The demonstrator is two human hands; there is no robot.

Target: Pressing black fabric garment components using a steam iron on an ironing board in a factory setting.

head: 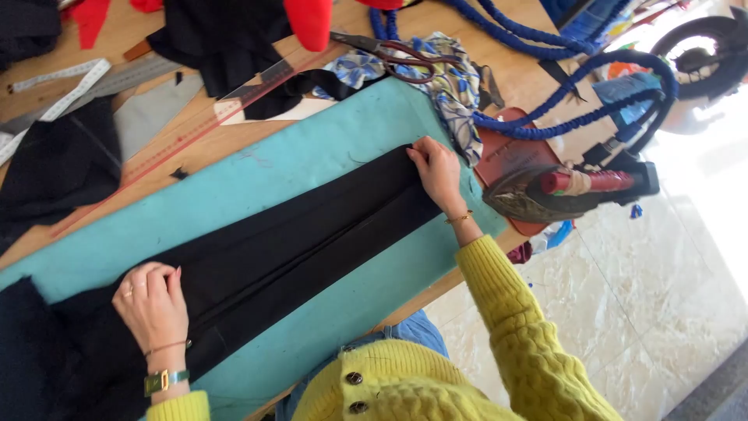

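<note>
A long black fabric panel (pixel 288 249) lay lengthwise on the teal pressing mat (pixel 312 168). The left hand (pixel 152 304) pressed its near end with curled fingers; the right hand (pixel 438 173) pinched its far end, beside the iron (pixel 545 195).

A long strip of black fabric (pixel 296 242) lies flat and stretched diagonally across a teal pressing mat (pixel 312 164), folded lengthwise with a seam ridge running along its middle.
</note>
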